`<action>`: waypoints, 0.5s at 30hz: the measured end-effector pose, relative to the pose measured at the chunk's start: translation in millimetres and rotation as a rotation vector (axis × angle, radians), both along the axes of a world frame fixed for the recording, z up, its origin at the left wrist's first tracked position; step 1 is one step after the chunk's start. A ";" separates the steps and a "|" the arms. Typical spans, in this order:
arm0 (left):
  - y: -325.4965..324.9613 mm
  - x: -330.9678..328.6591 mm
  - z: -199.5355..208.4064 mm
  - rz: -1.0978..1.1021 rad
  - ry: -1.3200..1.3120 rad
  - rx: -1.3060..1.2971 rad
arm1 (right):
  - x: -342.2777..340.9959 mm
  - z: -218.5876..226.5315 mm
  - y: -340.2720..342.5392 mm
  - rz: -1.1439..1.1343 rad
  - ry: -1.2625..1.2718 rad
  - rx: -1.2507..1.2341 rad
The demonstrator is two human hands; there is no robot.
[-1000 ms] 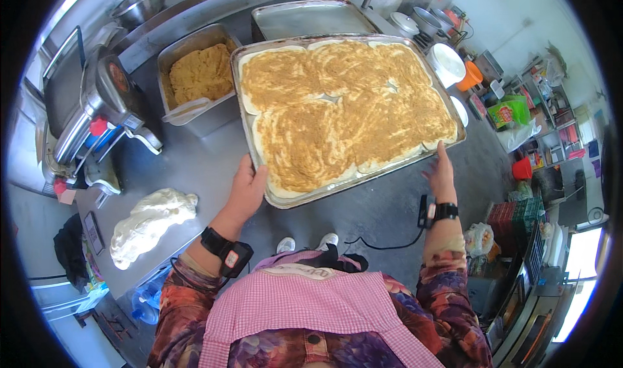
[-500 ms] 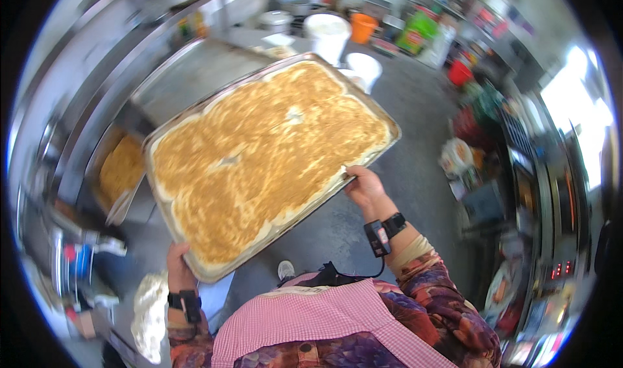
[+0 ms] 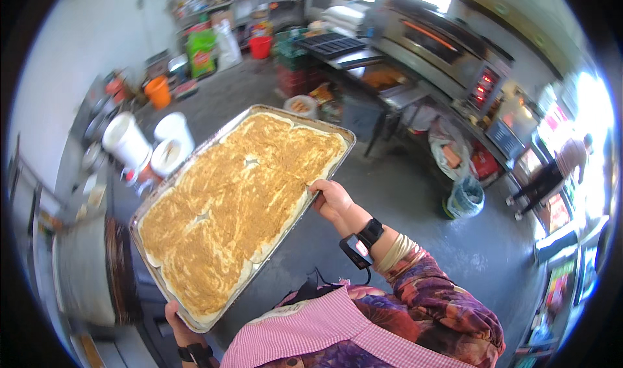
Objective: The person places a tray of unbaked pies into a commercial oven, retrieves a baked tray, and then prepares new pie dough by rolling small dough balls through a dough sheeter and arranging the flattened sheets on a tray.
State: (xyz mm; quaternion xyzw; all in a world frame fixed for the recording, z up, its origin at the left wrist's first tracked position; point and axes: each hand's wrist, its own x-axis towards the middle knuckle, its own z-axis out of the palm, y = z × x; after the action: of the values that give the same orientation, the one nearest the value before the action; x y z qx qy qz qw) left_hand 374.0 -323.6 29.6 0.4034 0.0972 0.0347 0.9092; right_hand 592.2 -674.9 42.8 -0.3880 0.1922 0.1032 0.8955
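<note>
Both my hands hold a large rectangular metal baking tray (image 3: 304, 117) by its near side, with the tray tilted across my front. A pale sheet of dough (image 3: 259, 173) fills it, coated with a streaky golden-brown layer; two small pale gaps show in the coating. My left hand (image 3: 182, 326) grips the near-left corner, thumb at the rim and fingers hidden beneath. Farther right, my right hand (image 3: 334, 201) clasps the long near edge, its thumb over the rim.
White buckets (image 3: 126, 139) and an orange bucket (image 3: 158, 92) stand beyond the tray. A stack of trays (image 3: 87, 270) is at left. An oven (image 3: 428, 37) sits far right behind a metal table (image 3: 344, 60). A lined bin (image 3: 466, 198) stands on the floor; another person (image 3: 561, 167) is at right.
My view has swung to the right, bringing the oven and another person into sight. The tray has turned with me, still in both hands, and the shelving at left has slid mostly out of view.
</note>
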 end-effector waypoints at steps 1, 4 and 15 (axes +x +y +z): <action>-31.6 25.5 1.7 -0.062 -0.031 0.005 | 10.0 1.3 -39.0 -0.019 -0.036 -0.006; -121.0 105.7 15.7 -0.180 -0.104 -0.003 | 39.2 8.7 -142.4 -0.151 -0.043 -0.047; -355.4 431.0 21.0 -0.510 0.017 -0.014 | 175.3 32.4 -434.1 -0.557 -0.062 -0.094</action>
State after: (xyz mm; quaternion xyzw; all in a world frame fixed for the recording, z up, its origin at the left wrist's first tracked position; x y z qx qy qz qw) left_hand 805.0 -679.0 50.6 0.4088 0.0002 -0.1996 0.8905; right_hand 767.6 -1109.0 75.2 -0.3642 0.2687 -0.1677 0.8758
